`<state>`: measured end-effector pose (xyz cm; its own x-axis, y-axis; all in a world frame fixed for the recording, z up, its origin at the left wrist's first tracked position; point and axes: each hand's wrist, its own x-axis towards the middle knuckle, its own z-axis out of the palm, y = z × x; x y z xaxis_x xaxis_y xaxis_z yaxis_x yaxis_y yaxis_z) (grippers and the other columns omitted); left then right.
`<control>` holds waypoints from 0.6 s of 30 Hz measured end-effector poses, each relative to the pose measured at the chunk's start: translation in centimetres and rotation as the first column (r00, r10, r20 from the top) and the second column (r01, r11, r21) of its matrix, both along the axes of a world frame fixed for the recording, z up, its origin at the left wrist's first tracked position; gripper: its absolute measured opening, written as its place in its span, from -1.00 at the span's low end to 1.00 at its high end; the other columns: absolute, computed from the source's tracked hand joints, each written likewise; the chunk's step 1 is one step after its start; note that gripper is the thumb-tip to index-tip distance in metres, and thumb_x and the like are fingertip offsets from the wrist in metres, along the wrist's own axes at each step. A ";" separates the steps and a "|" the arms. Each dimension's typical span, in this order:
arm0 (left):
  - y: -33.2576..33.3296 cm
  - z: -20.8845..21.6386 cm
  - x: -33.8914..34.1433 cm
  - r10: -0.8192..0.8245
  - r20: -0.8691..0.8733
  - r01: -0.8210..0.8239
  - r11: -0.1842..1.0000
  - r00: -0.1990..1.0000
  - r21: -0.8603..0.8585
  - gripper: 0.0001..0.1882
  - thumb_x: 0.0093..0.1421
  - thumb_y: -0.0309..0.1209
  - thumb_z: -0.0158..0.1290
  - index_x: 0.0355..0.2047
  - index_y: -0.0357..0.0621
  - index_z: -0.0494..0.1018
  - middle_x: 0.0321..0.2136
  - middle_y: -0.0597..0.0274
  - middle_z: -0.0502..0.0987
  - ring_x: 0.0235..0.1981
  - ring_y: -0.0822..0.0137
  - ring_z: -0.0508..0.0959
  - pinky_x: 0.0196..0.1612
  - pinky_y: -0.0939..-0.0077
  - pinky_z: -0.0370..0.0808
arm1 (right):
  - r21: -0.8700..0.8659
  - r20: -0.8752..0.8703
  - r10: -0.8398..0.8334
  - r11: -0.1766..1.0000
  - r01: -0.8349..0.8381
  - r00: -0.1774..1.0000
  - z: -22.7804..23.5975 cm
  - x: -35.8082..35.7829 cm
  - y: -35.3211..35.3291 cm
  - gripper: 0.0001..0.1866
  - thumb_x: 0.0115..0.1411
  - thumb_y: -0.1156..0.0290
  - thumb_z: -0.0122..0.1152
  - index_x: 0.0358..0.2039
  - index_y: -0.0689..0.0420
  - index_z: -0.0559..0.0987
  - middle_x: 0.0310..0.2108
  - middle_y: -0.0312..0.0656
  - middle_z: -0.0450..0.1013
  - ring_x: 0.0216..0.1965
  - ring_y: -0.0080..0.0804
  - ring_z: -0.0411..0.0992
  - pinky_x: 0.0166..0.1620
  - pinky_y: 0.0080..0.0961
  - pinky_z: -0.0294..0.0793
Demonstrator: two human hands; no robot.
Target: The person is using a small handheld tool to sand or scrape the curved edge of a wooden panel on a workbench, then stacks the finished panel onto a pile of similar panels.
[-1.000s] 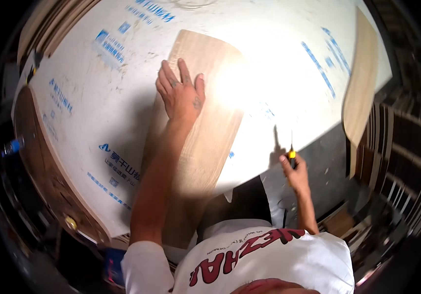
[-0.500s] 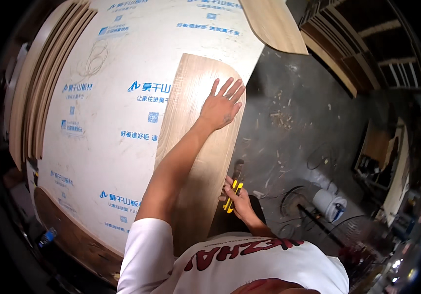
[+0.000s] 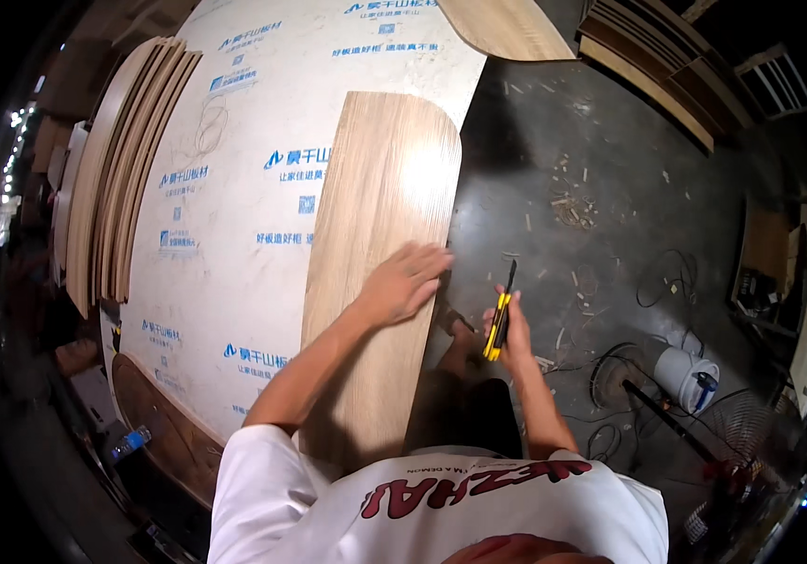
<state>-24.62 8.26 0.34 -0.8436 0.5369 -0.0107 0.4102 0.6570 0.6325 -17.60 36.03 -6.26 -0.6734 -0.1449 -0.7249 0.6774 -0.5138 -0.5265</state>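
Note:
A long wood-grain board (image 3: pixel 366 179) with a rounded far corner lies on a white printed panel (image 3: pixel 234 211), along the panel's right edge. My left hand (image 3: pixel 403 284) rests flat across the middle of the board, fingers stretched toward its right edge. Out to the right, over the floor and apart from the board, my right hand (image 3: pixel 519 336) grips a yellow and black utility knife (image 3: pixel 497 329). Its dark blade is out and points away from me.
Several curved boards (image 3: pixel 126 179) stand stacked at the left. Another rounded board (image 3: pixel 516 28) juts past the far edge. On the grey floor are wood scraps (image 3: pixel 572 209), a white bucket (image 3: pixel 681 374) and a fan (image 3: pixel 742 423). A bottle (image 3: pixel 131 442) lies on a brown panel (image 3: pixel 164 428).
My left hand has slid nearer to me along the board. My right hand, with the utility knife, has moved right and away from the board's edge.

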 end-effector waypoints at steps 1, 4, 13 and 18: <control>-1.9 0.0 3.3 0.113 -0.004 -0.113 0.991 0.994 -0.066 -0.49 0.37 -0.32 -0.05 0.26 -0.34 0.34 0.31 -0.16 0.34 0.37 -0.11 0.27 0.44 -0.06 0.03 | -0.109 0.049 0.024 0.994 -0.019 0.999 -0.9 -0.4 0.9 -0.44 0.45 -0.11 -0.04 0.27 -0.01 0.39 -0.43 -0.25 0.51 -0.51 -0.48 0.44 -0.41 -0.49 0.49; -6.2 -4.4 13.7 0.703 -0.242 -0.741 0.605 0.669 -0.292 -0.35 0.40 -0.18 -0.09 0.38 -0.31 0.18 0.41 -0.27 0.11 0.44 -0.16 0.07 0.43 -0.18 -0.12 | -0.228 -0.004 0.064 0.972 -0.063 0.998 -5.3 -2.9 2.1 -0.66 0.45 0.05 0.04 -0.04 0.05 0.50 -0.41 -0.19 0.51 -0.46 -0.40 0.48 -0.41 -0.44 0.52; -5.8 -3.2 17.9 0.767 -0.301 -0.806 0.438 0.566 -0.399 -0.26 0.40 -0.12 -0.06 0.46 -0.20 0.03 0.44 -0.26 -0.02 0.45 -0.21 -0.03 0.42 -0.22 -0.13 | 0.596 -0.568 0.526 0.793 -0.125 0.632 -2.3 -22.9 -5.0 -0.51 0.48 0.32 -0.02 0.37 0.09 0.27 -0.27 -0.16 0.58 -0.40 -0.51 0.51 -0.33 -0.53 0.55; -5.9 -3.0 18.2 0.780 -0.280 -0.809 0.439 0.559 -0.390 -0.25 0.38 -0.08 -0.06 0.45 -0.23 0.05 0.44 -0.29 -0.03 0.45 -0.22 -0.05 0.43 -0.22 -0.16 | 0.763 -0.612 0.644 0.634 0.127 0.459 -2.3 -28.2 -7.9 -0.58 0.42 0.40 0.04 0.27 0.07 0.44 -0.11 -0.19 0.62 -0.17 -0.47 0.59 0.00 -0.51 0.53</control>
